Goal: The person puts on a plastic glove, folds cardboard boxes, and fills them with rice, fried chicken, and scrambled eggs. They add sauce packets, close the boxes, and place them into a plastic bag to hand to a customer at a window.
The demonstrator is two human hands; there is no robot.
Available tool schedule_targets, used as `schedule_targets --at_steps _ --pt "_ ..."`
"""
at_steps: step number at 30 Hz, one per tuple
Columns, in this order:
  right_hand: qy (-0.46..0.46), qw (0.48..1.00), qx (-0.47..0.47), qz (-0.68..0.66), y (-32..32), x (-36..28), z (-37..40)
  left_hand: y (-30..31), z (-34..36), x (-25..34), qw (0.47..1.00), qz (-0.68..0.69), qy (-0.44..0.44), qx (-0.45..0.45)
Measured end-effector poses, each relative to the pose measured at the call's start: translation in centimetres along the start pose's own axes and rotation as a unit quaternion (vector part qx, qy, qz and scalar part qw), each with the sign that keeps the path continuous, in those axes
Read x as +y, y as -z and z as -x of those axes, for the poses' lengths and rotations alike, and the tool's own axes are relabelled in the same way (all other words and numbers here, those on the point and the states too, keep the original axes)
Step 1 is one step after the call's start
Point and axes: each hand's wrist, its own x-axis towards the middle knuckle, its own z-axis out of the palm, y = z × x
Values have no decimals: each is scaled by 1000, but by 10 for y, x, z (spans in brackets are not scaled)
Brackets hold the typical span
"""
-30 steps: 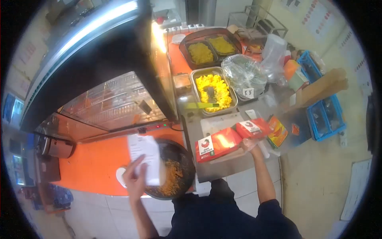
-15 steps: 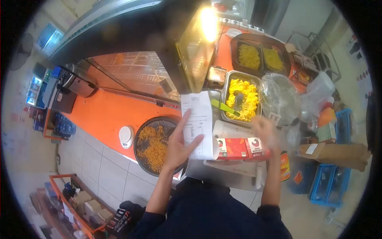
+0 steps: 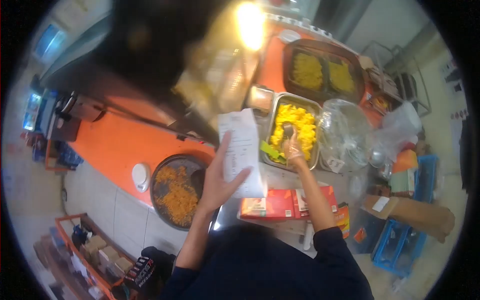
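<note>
My left hand point(image 3: 220, 177) is closed on a long white printed receipt point(image 3: 241, 150), thumb across its front. My right hand point(image 3: 294, 148), in a clear plastic glove, is over the metal tray point(image 3: 270, 117) of yellow scrambled egg point(image 3: 301, 117). Its fingers look curled in beside a dark utensil head point(image 3: 288, 130) lying in the egg; what they grip is hidden. A bright green utensil point(image 3: 272, 152) lies across the tray's near left corner. Two red printed boxes point(image 3: 272, 204) sit below my right forearm.
A round dark pan point(image 3: 159, 200) of orange-brown crumbly food and a small white scale point(image 3: 141, 176) are at left. A glass display case point(image 3: 220, 70) rises ahead. Farther back are trays of yellow food point(image 3: 307, 70). Plastic bags point(image 3: 345, 132) and blue crates point(image 3: 400, 240) stand to the right.
My right hand has moved forward and left from above the red boxes into the egg tray. My left hand still holds the receipt. The whole view has shifted and turned slightly.
</note>
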Motion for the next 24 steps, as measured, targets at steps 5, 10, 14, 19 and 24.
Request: schedule_targets --at_steps 5,10,14,19,24 --pt "64 993 83 59 47 -27 4 1 -8 -25 1000 -16 23 2" --pt "46 971 21 234 30 -29 -32 1 -8 -30 999 -19 36 2" --pt "13 963 -73 260 24 -24 -46 8 0 -28 998 -46 28 37" --pt "194 902 -23 385 57 -21 -72 16 18 -28 998 -31 38 42" --pt "287 879 36 378 46 6 -86 32 54 -38 995 -81 30 46"
